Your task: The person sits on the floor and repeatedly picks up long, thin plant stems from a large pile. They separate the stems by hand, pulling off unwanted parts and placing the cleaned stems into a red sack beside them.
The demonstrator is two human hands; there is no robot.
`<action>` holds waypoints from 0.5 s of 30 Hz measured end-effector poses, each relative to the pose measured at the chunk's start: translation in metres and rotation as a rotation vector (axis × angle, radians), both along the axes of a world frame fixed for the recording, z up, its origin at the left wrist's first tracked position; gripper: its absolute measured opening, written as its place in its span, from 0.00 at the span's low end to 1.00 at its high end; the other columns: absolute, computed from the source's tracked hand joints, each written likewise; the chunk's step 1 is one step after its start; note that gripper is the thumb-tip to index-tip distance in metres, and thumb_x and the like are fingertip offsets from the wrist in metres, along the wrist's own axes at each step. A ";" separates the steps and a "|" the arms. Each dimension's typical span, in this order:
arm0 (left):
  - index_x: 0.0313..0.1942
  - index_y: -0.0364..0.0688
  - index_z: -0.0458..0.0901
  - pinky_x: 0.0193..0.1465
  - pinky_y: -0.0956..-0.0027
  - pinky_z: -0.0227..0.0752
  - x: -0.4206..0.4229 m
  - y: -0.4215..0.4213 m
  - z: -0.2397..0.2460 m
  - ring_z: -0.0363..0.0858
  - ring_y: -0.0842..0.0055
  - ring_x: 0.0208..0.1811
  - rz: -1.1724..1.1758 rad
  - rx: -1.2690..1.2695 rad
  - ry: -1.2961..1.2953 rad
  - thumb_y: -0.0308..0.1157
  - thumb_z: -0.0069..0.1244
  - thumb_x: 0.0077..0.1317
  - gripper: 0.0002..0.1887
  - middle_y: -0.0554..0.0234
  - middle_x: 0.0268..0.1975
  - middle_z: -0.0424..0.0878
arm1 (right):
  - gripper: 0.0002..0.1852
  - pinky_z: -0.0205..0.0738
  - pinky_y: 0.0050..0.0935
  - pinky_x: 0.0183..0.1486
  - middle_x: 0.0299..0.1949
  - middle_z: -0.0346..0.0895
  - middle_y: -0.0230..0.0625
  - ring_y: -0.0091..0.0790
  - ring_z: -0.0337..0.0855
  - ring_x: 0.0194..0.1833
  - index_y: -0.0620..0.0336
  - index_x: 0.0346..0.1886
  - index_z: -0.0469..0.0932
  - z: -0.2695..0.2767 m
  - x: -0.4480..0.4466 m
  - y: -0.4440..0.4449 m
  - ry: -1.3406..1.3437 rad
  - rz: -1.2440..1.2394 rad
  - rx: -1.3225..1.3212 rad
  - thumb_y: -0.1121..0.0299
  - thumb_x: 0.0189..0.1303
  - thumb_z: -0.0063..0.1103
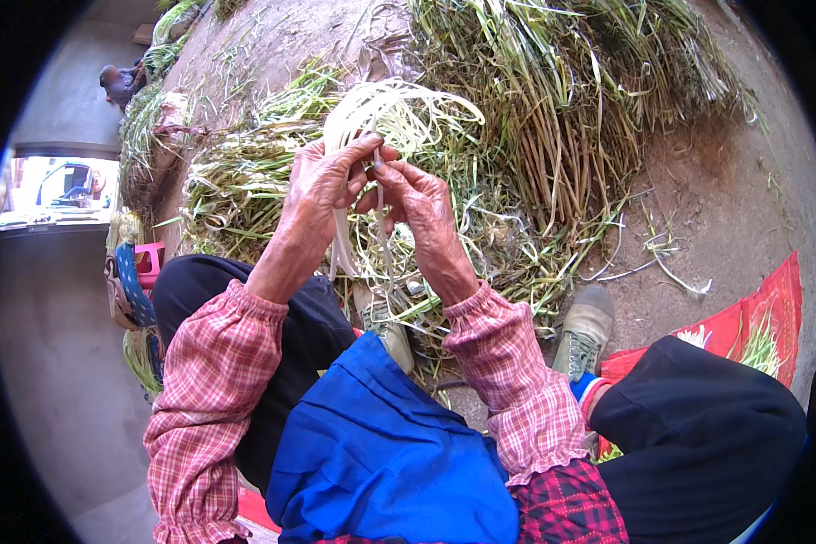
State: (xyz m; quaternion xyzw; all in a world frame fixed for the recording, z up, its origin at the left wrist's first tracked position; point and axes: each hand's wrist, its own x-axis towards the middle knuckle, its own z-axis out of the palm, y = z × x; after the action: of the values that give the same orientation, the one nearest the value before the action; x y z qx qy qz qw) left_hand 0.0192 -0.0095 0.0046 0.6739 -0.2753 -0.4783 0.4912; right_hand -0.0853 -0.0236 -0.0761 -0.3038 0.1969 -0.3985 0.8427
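Observation:
A looped bundle of thin, pale stalks or strands (401, 112) rises from my left hand (326, 180), its loops leaning to the right and several ends hanging below the palm. My right hand (415, 200) pinches a single pale strand (381, 224) with thumb and forefinger, close against the left fingertips. Both hands are held up in front of me, above a heap of loose green and yellowed leaves (245, 183). Where the pinched strand joins the bundle is hidden by my fingers.
Tall piles of long-stemmed green plants (551, 115) lie ahead on the earthen floor (687, 197). A red sheet (748, 319) with cut greens (761, 350) spreads at the right. At the left are a pink plastic stool (151, 264) and, farther off, another person (119, 83).

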 end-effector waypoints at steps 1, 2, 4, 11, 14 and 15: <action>0.35 0.33 0.80 0.10 0.86 0.47 0.001 0.001 -0.004 0.58 0.93 0.07 -0.010 -0.021 -0.034 0.32 0.50 0.61 0.10 0.75 0.13 0.70 | 0.13 0.61 0.12 0.17 0.22 0.79 0.31 0.17 0.78 0.23 0.60 0.38 0.78 -0.001 0.002 0.000 -0.002 -0.023 0.023 0.60 0.61 0.53; 0.36 0.33 0.80 0.10 0.87 0.47 0.002 0.001 -0.007 0.58 0.93 0.08 -0.020 -0.017 -0.036 0.32 0.50 0.61 0.10 0.75 0.13 0.71 | 0.13 0.61 0.12 0.17 0.23 0.79 0.31 0.17 0.78 0.23 0.60 0.38 0.78 -0.002 0.003 0.001 -0.003 -0.046 0.046 0.60 0.61 0.53; 0.37 0.33 0.80 0.10 0.87 0.47 0.005 0.004 -0.008 0.57 0.93 0.09 -0.035 -0.006 -0.045 0.32 0.50 0.61 0.11 0.76 0.14 0.71 | 0.12 0.62 0.13 0.17 0.24 0.80 0.32 0.20 0.80 0.24 0.60 0.38 0.78 -0.006 0.006 0.002 -0.021 -0.062 0.095 0.62 0.61 0.52; 0.38 0.34 0.78 0.11 0.88 0.48 0.010 0.005 -0.013 0.59 0.94 0.12 0.024 -0.080 -0.131 0.30 0.49 0.61 0.09 0.66 0.27 0.82 | 0.08 0.66 0.16 0.19 0.28 0.81 0.36 0.26 0.82 0.28 0.58 0.37 0.75 -0.018 0.009 0.010 -0.139 -0.063 0.319 0.64 0.62 0.51; 0.38 0.33 0.76 0.10 0.88 0.50 0.009 0.000 -0.012 0.65 0.92 0.14 0.123 -0.100 -0.044 0.28 0.47 0.62 0.08 0.59 0.29 0.82 | 0.06 0.71 0.17 0.22 0.36 0.80 0.40 0.28 0.82 0.35 0.56 0.36 0.72 -0.036 0.008 0.013 -0.302 -0.134 0.403 0.65 0.64 0.48; 0.37 0.34 0.77 0.11 0.88 0.49 0.008 -0.001 -0.010 0.64 0.92 0.13 0.172 -0.138 -0.062 0.29 0.48 0.62 0.08 0.61 0.25 0.81 | 0.06 0.72 0.18 0.23 0.36 0.81 0.41 0.29 0.82 0.36 0.56 0.36 0.72 -0.040 0.009 0.015 -0.377 -0.148 0.429 0.66 0.64 0.48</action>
State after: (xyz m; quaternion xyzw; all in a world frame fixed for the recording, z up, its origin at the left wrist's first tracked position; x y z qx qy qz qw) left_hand 0.0274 -0.0107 -0.0057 0.6742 -0.2638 -0.3931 0.5668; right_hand -0.0768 -0.0088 -0.1157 -0.0241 0.1383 -0.4576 0.8780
